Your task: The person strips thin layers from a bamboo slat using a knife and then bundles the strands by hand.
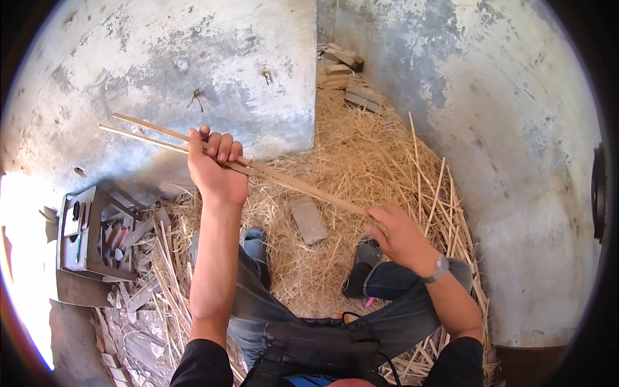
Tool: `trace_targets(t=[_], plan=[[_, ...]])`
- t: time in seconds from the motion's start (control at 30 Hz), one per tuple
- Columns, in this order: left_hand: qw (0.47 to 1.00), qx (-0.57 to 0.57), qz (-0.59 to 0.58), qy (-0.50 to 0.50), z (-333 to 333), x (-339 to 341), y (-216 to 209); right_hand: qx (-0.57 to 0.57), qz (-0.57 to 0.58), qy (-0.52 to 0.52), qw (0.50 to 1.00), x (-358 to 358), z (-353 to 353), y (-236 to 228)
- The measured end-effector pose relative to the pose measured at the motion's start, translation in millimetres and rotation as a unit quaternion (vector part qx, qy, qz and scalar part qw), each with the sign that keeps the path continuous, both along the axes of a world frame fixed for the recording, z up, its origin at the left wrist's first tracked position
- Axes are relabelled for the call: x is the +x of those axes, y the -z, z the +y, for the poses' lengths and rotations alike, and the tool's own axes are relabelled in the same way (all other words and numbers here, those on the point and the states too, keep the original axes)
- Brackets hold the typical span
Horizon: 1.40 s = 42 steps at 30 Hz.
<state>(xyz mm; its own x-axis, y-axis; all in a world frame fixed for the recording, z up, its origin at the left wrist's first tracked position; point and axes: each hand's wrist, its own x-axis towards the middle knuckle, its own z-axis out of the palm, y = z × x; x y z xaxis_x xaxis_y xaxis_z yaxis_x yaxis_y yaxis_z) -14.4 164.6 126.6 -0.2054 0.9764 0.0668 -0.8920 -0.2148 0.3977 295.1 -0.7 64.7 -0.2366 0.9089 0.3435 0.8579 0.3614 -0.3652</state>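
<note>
My left hand [218, 174] is raised and closed round thin, pale split-wood strips [303, 186], which look like bamboo. Beyond that fist, two strip ends spread apart toward the upper left. The strips run together down to the right, where my right hand [405, 240], with a metal watch on its wrist, pinches their near end between thumb and fingers. The right fingertips are partly hidden. Beneath the strips, a greyish brick [308, 220] lies on the straw-like shavings between my feet.
Shavings [348, 142] cover the floor. Long loose strips [445, 213] lean along the right wall [516, 161]. At the left a small wooden stool [97, 232] lies on its side, with tools on it and scraps around. Broken bricks [342, 61] are piled in the far corner.
</note>
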Motion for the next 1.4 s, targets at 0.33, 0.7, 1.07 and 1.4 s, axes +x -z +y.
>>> trace_targets(t=[0.33,0.7,1.07,1.4], plan=[[0.942,0.111,0.283,-0.145,-3.4,-35.5,-25.4,0.037,0.265,0.079,0.960,8.4,22.0,-2.4],[0.693,0.356,0.598,-0.188,-11.0,-48.3,-130.8,-0.032,0.481,-0.017,0.876,-32.0,29.0,-58.7],[0.630,0.320,0.700,-0.101,5.1,40.9,-97.2,-0.031,0.428,-0.091,0.899,-89.2,58.7,-82.9],[0.598,0.059,0.649,-0.467,112.7,-170.0,-107.9,-0.066,0.401,0.408,0.818,167.0,-34.6,176.4]])
